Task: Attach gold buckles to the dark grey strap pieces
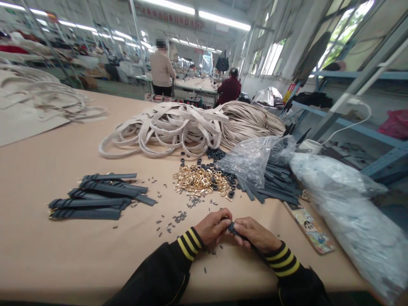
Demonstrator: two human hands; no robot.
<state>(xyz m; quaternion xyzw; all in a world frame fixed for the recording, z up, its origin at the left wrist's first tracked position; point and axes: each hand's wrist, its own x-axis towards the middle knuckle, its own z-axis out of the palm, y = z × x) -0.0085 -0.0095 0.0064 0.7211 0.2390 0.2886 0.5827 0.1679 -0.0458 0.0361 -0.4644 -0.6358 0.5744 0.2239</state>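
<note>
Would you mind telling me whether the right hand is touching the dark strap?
Touching: the head view shows the right hand closed around the dark strap, thumb on top.

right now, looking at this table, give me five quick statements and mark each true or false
1. The left hand and right hand hold a dark strip. True.
2. The left cuff is plain black. False: the left cuff has yellow stripes.
3. Gold buckles lie on the near side of the pale straps. True.
4. The gold buckles are stacked in neat rows. False: they lie in a loose heap.
5. Small dark pieces are scattered on the table. True.
</note>
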